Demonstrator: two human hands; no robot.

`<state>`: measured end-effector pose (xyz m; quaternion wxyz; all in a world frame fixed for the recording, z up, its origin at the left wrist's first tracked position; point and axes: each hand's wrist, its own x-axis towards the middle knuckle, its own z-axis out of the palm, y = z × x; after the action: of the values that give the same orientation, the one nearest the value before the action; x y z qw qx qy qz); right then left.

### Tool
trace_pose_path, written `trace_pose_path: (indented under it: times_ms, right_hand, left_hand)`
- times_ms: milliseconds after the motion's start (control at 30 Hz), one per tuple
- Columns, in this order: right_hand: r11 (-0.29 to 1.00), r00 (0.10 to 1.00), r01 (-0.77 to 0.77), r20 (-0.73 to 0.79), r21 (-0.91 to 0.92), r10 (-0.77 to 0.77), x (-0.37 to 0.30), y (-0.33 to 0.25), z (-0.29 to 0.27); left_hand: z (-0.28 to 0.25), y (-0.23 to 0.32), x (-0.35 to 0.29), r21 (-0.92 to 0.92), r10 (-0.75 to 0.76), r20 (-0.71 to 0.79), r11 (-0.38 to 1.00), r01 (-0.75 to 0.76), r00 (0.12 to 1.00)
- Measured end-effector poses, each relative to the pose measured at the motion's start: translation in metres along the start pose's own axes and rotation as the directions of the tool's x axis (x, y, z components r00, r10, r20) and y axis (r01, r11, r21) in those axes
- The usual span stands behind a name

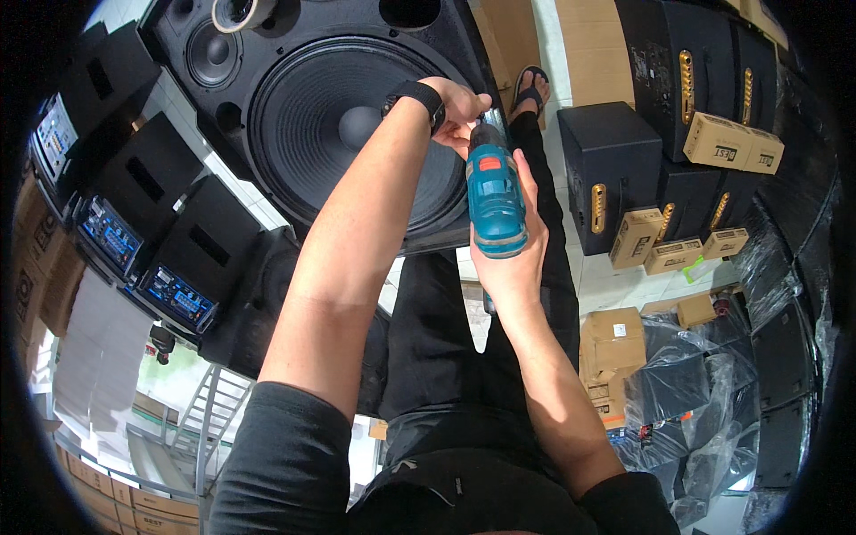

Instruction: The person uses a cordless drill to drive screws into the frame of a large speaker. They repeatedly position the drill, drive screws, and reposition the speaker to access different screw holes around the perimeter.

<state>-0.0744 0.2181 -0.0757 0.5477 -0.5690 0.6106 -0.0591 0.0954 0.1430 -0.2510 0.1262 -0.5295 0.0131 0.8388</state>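
Observation:
My right hand (522,254) is wrapped round the grip of a teal and black cordless drill (497,207), which points away from me. The drill's front end meets the right edge of a large black speaker cabinet (415,234) lying with its big round cone (294,125) facing up. My left hand (455,107), with a black watch on the wrist, is at that same edge, its fingers closed together by the drill's tip. Whatever they pinch is hidden. The bit and the spot it touches cannot be made out.
A pale tape roll (234,28) rests on the cabinet's far left. Black speakers with blue-lit panels (178,299) stand at left, near a metal ladder (214,406). Right of me are black speakers (606,169), small cartons (673,256) and plastic-wrapped goods (664,374). Another person's sandalled foot (530,89) is beyond.

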Motion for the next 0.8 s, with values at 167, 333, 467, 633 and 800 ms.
trace_pose_path:
  times_ms: [167,333,467,633,800]
  right_hand:
    - [0.999,0.999,0.036,-0.025,0.003,-0.036,0.000,0.001,-0.002]
    - [0.999,0.999,0.036,-0.011,-0.024,-0.036,-0.002,0.001,-0.001]
    - [0.999,0.998,0.041,0.038,-0.004,-0.041,-0.001,0.002,-0.004]
    - [0.994,0.996,0.089,0.012,-0.069,-0.089,-0.002,0.004,-0.002]
    - [0.996,0.996,0.092,-0.010,-0.022,-0.092,-0.005,0.004,-0.001]
  left_hand:
    - [0.000,0.000,0.002,0.000,-0.001,0.012,1.000,0.001,1.000]
    - [0.000,0.003,0.004,0.202,-0.029,-0.149,0.978,0.059,0.988]
    - [0.001,0.002,0.006,0.183,-0.007,-0.138,0.983,0.032,0.990]
    - [0.003,-0.002,0.003,0.150,0.016,-0.170,0.989,0.010,0.985]
    - [0.015,-0.013,-0.007,0.156,0.122,-0.245,0.984,-0.085,0.962]
